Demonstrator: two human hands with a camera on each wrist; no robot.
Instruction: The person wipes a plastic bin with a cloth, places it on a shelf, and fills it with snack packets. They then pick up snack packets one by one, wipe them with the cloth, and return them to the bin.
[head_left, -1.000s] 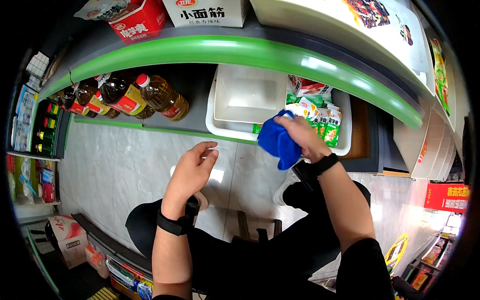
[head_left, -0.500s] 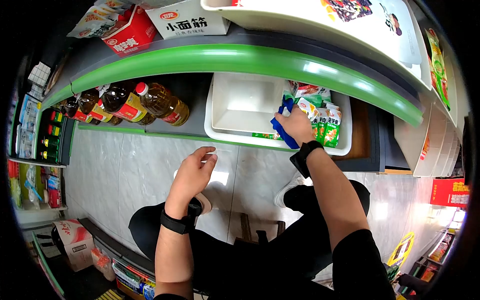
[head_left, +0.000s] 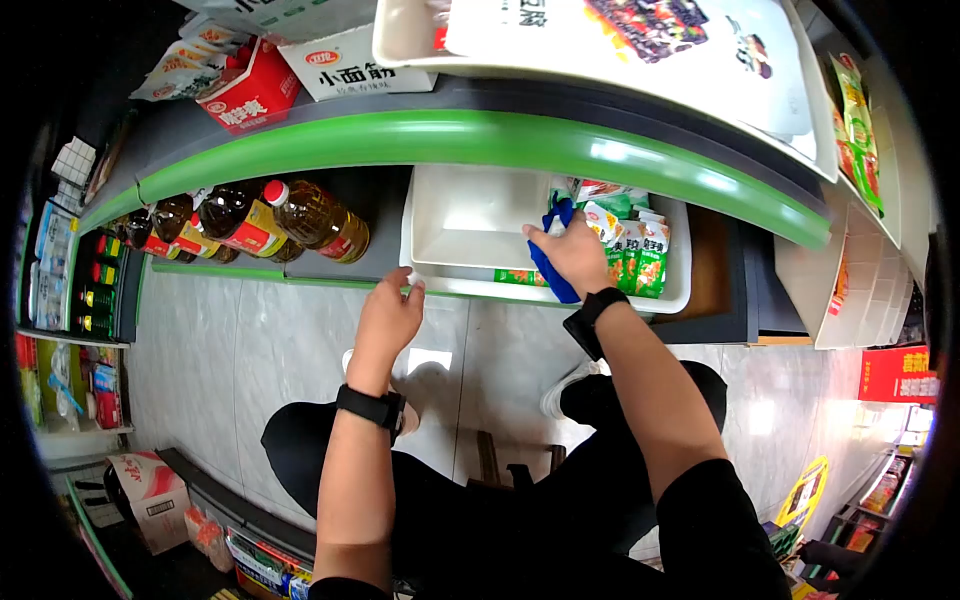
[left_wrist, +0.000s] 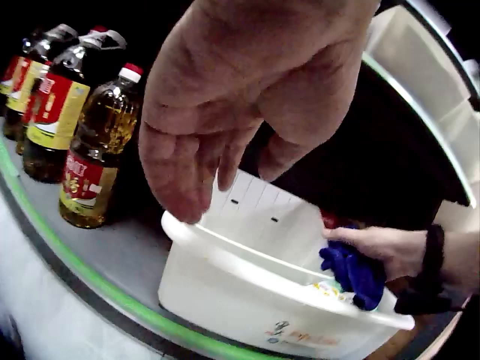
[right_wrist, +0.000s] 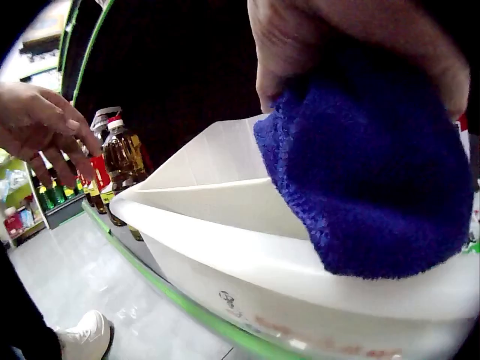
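Note:
My right hand [head_left: 575, 255] grips a bunched blue cloth [head_left: 552, 262] over the middle of a large white bin [head_left: 655, 303]. In the right wrist view the cloth [right_wrist: 367, 165] hangs in front of the bin's rim. A smaller off-white bin [head_left: 480, 215] sits inside the large one, at its left. Green and white snack packets [head_left: 645, 262] stand on the right side, under and beside my right hand. My left hand [head_left: 388, 325] has its fingers loosely bent at the large bin's left front corner and holds nothing. In the left wrist view its fingertips overlap the rim [left_wrist: 180, 229].
Several oil bottles [head_left: 318, 220] stand left of the bin on the low shelf. A green-edged shelf [head_left: 450, 138] overhangs the bin, carrying snack boxes [head_left: 352, 62] and a white tray [head_left: 600, 68]. Grey floor tiles [head_left: 300, 330] lie in front.
My right hand has carried the cloth from the bin's front edge inward over the bin. My left hand has moved forward to the bin's left corner. The head view has shifted slightly.

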